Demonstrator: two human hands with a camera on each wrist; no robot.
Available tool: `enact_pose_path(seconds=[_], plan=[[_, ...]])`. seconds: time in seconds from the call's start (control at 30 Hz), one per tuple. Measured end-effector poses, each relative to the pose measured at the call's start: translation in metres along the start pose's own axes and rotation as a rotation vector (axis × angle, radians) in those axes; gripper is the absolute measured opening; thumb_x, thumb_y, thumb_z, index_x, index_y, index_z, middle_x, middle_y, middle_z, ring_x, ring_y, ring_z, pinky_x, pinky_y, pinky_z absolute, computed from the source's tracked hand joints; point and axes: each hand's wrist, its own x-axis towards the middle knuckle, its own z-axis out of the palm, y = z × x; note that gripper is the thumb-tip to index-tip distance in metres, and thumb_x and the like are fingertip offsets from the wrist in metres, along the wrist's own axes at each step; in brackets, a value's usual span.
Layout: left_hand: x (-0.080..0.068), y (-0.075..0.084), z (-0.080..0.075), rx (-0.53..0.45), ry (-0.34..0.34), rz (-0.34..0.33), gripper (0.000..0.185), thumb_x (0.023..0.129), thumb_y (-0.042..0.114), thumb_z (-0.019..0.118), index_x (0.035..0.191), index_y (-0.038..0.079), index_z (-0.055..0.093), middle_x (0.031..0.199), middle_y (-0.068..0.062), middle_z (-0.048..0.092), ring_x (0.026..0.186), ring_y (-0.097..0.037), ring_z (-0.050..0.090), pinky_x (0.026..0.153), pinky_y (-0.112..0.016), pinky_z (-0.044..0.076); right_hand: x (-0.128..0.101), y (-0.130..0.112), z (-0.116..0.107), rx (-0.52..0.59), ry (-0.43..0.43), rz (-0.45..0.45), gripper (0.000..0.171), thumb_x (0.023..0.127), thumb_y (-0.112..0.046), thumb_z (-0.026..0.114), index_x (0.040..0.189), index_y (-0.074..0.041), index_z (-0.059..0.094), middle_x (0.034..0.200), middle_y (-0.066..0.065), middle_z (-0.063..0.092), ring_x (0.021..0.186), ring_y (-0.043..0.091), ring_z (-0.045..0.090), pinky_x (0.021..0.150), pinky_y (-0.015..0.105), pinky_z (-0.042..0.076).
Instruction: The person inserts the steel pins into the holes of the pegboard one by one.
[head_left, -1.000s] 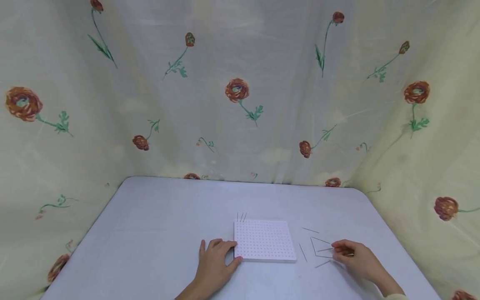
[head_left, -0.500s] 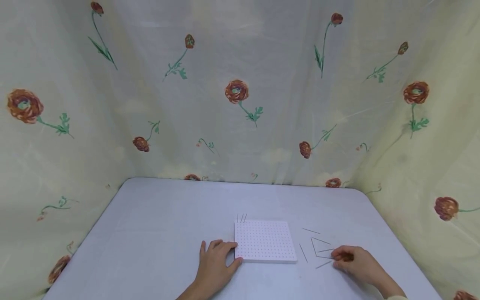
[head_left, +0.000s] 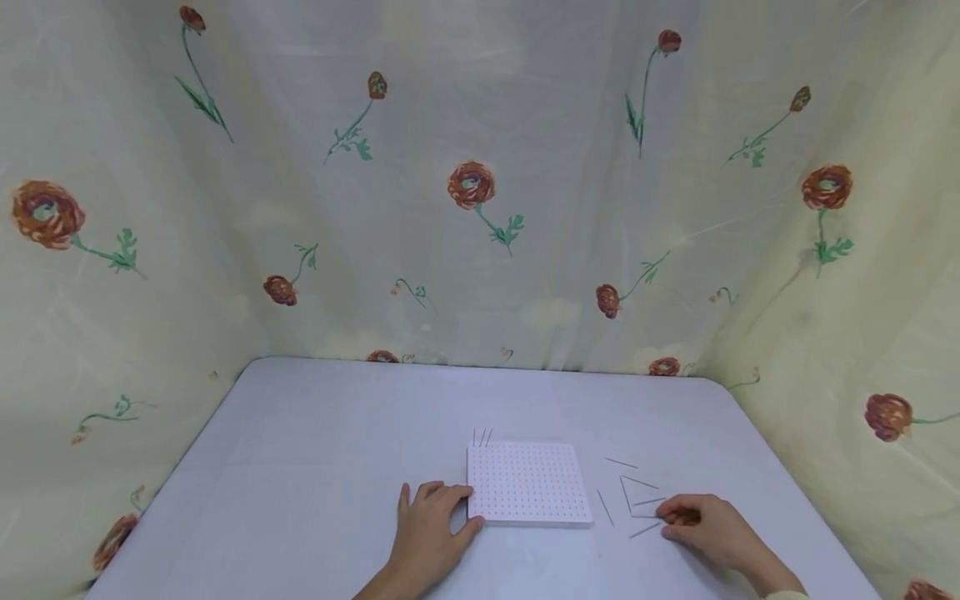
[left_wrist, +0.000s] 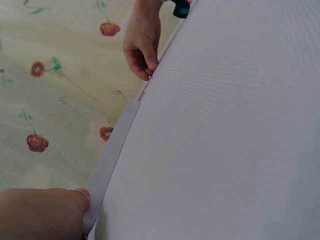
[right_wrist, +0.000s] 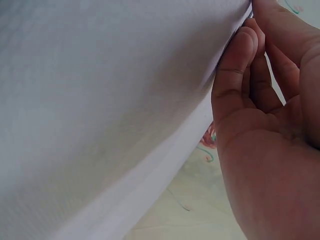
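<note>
Right hand [head_left: 701, 527] creeps nearer on the white table [head_left: 315, 467] before floral curtains [head_left: 480, 192], fingers curled over thin pins [head_left: 633, 504]; left hand [head_left: 431, 525], fingers relaxed, steadies the pegboard [head_left: 527, 482]

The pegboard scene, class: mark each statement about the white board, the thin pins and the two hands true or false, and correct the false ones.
1. The left hand rests against the white pegboard. True.
2. The loose pins lie left of the board. False: they lie on its right.
3. Three upright pins stand at the board's far left corner. True.
4. The right hand rests on the board. False: it is on the table, fingertips at the loose pins.
</note>
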Motion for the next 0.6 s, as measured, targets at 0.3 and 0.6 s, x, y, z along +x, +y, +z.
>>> enact_pose_path(seconds=[0.3, 0.6], plan=[[0.0001, 0.0012, 0.0008, -0.003, -0.013, -0.018, 0.042, 0.077, 0.051, 0.071, 0.111, 0.027, 0.066, 0.113, 0.007, 0.069, 0.115, -0.025, 0.053, 0.103, -0.072, 0.019, -0.0002, -0.0007, 0.0, -0.054, 0.028, 0.04, 0.02, 0.074, -0.029, 0.078, 0.093, -0.025, 0.074, 0.084, -0.011, 0.07, 0.076, -0.002, 0.057, 0.07, 0.019, 0.046], [0.0001, 0.0009, 0.0008, 0.005, -0.015, -0.016, 0.041, 0.078, 0.052, 0.069, 0.11, 0.027, 0.066, 0.112, 0.007, 0.069, 0.115, -0.025, 0.053, 0.103, -0.072, 0.019, 0.0002, -0.0019, 0.0014, -0.107, 0.055, 0.036, 0.018, 0.072, -0.034, 0.079, 0.089, -0.03, 0.075, 0.087, -0.013, 0.071, 0.09, 0.011, 0.064, 0.079, 0.027, 0.049]])
